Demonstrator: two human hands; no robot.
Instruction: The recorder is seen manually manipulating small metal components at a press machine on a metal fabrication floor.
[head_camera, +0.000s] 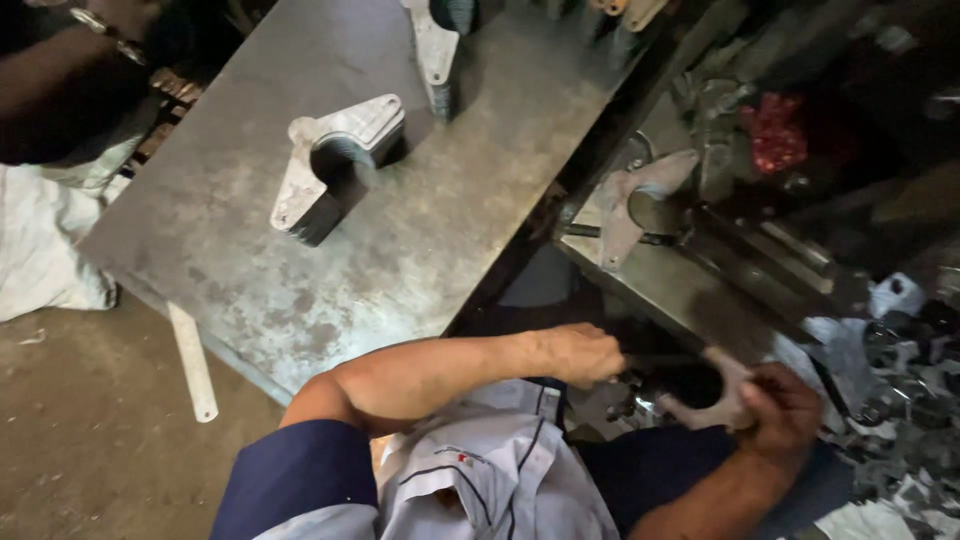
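Stack of flat brackets (335, 165) lying on steel table (250, 270) | right hand (785, 410) clamping one bracket (715, 395) | left hand (585, 355) closing on dark tool (655, 362) | further bracket (635, 200) waiting on bench (690, 290).

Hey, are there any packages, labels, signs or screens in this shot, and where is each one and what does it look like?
Small red and dark embroidered mark on the white shirt, low centre, beside the left hand; too small to make out.
Crumpled red packet or cloth, upper right among dark clutter; unclear which.
No signs or screens show.
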